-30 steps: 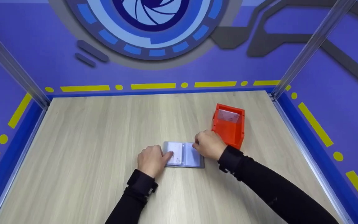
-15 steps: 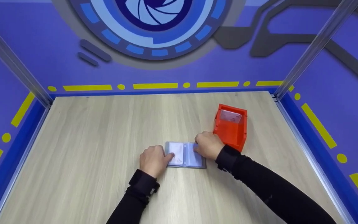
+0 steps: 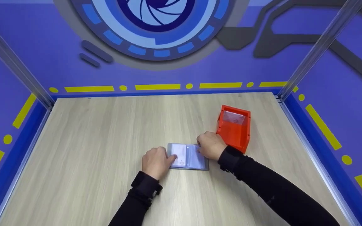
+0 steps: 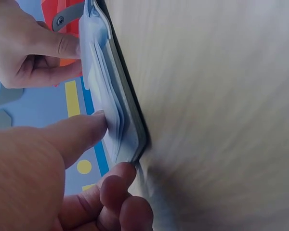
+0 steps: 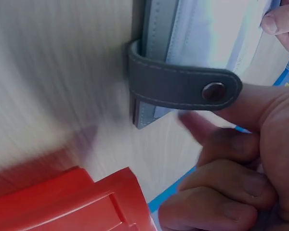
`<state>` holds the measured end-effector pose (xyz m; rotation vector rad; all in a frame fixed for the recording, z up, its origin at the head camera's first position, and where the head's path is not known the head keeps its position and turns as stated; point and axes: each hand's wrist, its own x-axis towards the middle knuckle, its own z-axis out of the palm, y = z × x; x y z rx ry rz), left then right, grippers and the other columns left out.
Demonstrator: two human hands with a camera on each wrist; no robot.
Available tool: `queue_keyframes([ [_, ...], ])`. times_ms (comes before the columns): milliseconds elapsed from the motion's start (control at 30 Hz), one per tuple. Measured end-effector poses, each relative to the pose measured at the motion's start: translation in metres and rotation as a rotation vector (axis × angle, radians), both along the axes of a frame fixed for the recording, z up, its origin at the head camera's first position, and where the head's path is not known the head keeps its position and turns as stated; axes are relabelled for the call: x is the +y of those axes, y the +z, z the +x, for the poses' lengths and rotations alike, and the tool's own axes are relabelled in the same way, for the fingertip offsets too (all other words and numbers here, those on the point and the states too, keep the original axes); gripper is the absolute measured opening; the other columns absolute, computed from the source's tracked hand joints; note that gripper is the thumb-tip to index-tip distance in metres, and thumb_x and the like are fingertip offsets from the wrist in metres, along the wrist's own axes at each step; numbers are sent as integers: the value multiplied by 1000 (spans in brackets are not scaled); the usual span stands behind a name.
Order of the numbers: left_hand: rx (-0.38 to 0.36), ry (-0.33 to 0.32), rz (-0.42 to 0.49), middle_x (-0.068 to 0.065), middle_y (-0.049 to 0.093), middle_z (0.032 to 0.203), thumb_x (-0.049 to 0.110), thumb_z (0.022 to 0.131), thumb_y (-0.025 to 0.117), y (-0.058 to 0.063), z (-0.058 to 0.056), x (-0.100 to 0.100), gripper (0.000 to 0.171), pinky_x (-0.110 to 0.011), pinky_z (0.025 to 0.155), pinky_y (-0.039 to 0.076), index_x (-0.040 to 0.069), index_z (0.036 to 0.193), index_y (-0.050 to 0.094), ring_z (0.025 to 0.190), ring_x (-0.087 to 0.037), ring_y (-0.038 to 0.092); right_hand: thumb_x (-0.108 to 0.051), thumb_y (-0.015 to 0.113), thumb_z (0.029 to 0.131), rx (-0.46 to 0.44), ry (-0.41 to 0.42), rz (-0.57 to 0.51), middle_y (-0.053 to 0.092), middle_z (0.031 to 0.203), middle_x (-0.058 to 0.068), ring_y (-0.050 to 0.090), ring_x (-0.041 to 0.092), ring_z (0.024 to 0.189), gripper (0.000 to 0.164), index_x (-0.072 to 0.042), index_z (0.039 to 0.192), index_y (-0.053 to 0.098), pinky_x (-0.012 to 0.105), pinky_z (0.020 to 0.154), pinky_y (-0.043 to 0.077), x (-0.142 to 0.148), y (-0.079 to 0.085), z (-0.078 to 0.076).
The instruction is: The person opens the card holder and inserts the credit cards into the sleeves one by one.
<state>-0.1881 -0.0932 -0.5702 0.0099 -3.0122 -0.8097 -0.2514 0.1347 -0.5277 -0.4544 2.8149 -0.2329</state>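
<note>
A small grey card holder lies open on the table, with clear plastic sleeves. A white card with a faint print sits in its left sleeve. My left hand grips the holder's left edge, thumb on the sleeves and fingertips at the cover's edge in the left wrist view. At the upper right corner, my right hand pinches the right-hand sleeve between thumb and forefinger, its other fingers curled. In the right wrist view a grey closing strap with a metal snap stands up and partly hides the thumb.
Close behind my right hand stands a red bin, a pale pink printed card leaning on its far wall. Blue panels enclose the wooden table at the back and both sides.
The right thumb has shifted slightly toward me over the right sleeve. The left hand keeps its hold. The whole head view has shifted a little, and the red bin stays in place.
</note>
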Motion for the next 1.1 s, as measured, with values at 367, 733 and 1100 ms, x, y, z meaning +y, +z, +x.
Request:
queue_keyframes([
  [367, 7, -6, -5, 3, 58, 65, 48, 91, 88, 0, 1, 1, 51, -34, 53, 35, 17, 63, 59, 58, -16, 51, -18, 76, 100, 10, -3, -18, 72, 84, 8, 60, 25, 76, 15, -5, 101, 82, 41, 78, 55, 4, -4, 0],
  [733, 12, -13, -5, 5, 49, 64, 46, 92, 87, 1, 3, 3, 59, -34, 51, 32, 20, 59, 46, 57, -16, 44, -20, 69, 102, 39, -19, -41, 49, 68, 1, 54, 24, 69, 22, -7, 87, 77, 36, 70, 44, 1, 1, 1],
  [1100, 10, -28, 15, 5, 55, 63, 45, 92, 87, 1, 3, 2, 53, -34, 52, 35, 18, 60, 56, 56, -15, 48, -25, 66, 105, 7, -33, -180, 58, 69, -1, 56, 20, 67, 24, -10, 94, 81, 33, 66, 45, -7, 13, 0],
])
